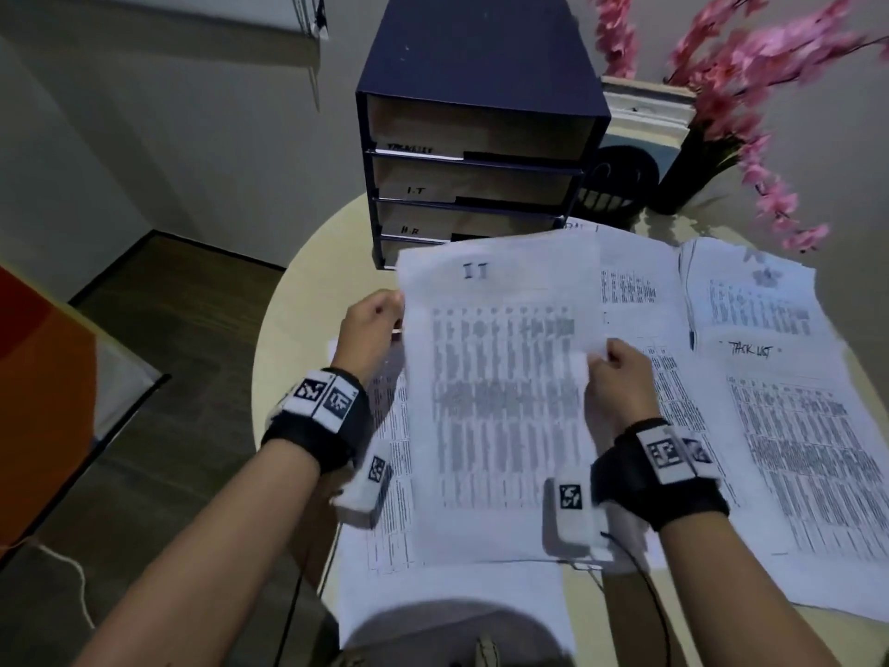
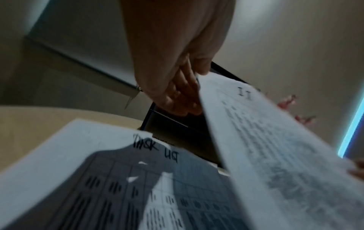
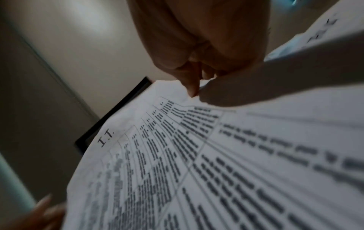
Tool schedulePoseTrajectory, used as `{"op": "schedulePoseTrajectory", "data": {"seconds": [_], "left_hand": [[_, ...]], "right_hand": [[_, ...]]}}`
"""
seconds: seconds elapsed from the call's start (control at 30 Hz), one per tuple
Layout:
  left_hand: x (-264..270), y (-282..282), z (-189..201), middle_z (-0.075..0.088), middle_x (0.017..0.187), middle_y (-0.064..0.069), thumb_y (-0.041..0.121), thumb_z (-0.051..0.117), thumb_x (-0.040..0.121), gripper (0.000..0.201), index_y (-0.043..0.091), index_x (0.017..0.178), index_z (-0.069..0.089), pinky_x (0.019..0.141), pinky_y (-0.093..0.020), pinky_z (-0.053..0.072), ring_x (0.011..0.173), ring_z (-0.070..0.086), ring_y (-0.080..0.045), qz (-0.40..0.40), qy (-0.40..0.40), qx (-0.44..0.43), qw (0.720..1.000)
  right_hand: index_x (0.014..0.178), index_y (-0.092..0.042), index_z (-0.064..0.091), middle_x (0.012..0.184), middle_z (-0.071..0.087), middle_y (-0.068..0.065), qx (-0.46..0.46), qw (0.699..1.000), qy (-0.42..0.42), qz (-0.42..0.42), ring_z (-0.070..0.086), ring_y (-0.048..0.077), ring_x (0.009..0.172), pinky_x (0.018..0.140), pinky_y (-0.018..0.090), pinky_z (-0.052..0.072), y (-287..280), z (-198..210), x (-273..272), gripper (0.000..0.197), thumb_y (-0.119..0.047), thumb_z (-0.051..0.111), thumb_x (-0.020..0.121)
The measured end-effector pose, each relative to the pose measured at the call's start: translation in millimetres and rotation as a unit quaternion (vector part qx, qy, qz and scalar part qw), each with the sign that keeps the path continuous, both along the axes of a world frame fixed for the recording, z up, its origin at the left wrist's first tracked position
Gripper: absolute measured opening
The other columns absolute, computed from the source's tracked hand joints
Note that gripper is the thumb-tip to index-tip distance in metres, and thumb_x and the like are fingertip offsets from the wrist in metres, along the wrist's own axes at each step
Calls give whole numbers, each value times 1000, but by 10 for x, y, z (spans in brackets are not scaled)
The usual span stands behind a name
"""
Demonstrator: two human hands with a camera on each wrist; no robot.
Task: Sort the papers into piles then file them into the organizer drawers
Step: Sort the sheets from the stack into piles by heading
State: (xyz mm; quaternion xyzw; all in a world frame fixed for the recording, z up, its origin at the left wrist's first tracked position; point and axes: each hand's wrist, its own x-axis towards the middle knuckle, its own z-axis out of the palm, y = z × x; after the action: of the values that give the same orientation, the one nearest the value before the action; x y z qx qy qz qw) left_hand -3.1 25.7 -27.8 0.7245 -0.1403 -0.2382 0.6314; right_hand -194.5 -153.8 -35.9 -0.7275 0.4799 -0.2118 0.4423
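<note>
A printed sheet headed "I.T" (image 1: 490,377) (image 2: 275,155) (image 3: 216,163) is lifted above the round table, held by both hands. My left hand (image 1: 373,320) (image 2: 183,87) grips its left edge, thumb on top and fingers underneath. My right hand (image 1: 620,373) (image 3: 199,73) pinches its right edge. More printed papers lie beneath and to the right, one headed "TASK LIST" (image 1: 779,411); another with that heading (image 2: 110,179) lies below my left hand. The dark blue organizer (image 1: 476,137) stands at the back with stacked drawers, labels partly readable as "I.T" and "H.R".
The cream round table (image 1: 308,281) carries the papers. A black mesh pen holder (image 1: 611,190) and a dark vase of pink blossoms (image 1: 750,113) stand right of the organizer. Dark wood floor (image 1: 158,329) lies to the left, with an orange-and-grey object at the far left edge.
</note>
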Motion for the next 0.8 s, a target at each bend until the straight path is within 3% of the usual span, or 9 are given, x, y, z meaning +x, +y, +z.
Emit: {"op": "schedulePoseTrajectory", "data": {"seconds": [0.07,0.13,0.2,0.3,0.37,0.43,0.57,0.67,0.8], "left_hand": [[83,-89,-13,60,88,-5,16,51,92,10,9,91,58,63,-13,50,76,57,-14,-34,-25,53,998],[185,-130,-102,59,104,-12,12,57,88,19,4,106,59,85,-20,50,95,57,-21,-66,-80,132,986],[316,-136,-248,53,127,-16,17,62,85,42,4,124,52,102,-33,37,118,48,-27,-145,-151,256,944],[435,-109,-390,43,139,-16,42,68,74,69,13,132,46,105,-43,34,129,38,-33,-239,-205,381,869],[400,-97,-445,47,133,-14,40,67,73,60,13,125,52,98,-43,41,123,43,-32,-254,-227,400,851],[311,-83,-491,50,128,-13,24,66,78,42,12,118,55,92,-41,42,118,47,-31,-245,-266,386,849],[93,-15,-475,60,105,-13,14,63,81,20,5,99,60,74,-31,34,100,53,-32,-241,-324,306,862],[-141,17,-374,66,90,-15,12,62,83,12,3,91,63,73,-30,38,87,58,-28,-279,-342,261,859],[-227,130,-314,60,73,-6,9,64,79,7,13,77,59,65,-32,38,74,55,-26,-252,-292,217,897]], "right_hand": [[63,-6,40,62,35,9,-13,998,24,-50,34,17,62,54,23,29,-359,10,-128,23,6,41,84],[67,-3,45,68,41,12,-4,993,76,-86,38,19,67,63,26,31,-681,-40,-292,16,4,41,82],[73,-9,48,75,46,12,12,985,143,-95,42,20,73,67,29,34,-899,-101,-448,17,4,44,82],[67,-5,50,76,54,17,6,971,214,-109,50,28,77,68,33,36,-1005,-153,-592,20,10,44,79],[103,2,58,116,56,26,-14,956,263,-128,53,39,108,88,39,42,-958,-145,-562,22,5,47,84],[126,-4,46,135,40,23,-41,946,292,-138,40,39,124,102,49,34,-793,-89,-424,40,-1,52,86],[134,-11,40,138,39,14,-137,965,214,60,38,31,127,104,47,32,-195,-55,39,53,-8,60,85],[139,-22,36,145,37,5,-159,938,165,261,34,23,133,110,46,28,289,-157,367,66,-14,66,81],[107,-20,63,112,63,2,-200,890,224,345,46,21,118,106,42,20,517,-235,614,21,-15,51,90]]}}
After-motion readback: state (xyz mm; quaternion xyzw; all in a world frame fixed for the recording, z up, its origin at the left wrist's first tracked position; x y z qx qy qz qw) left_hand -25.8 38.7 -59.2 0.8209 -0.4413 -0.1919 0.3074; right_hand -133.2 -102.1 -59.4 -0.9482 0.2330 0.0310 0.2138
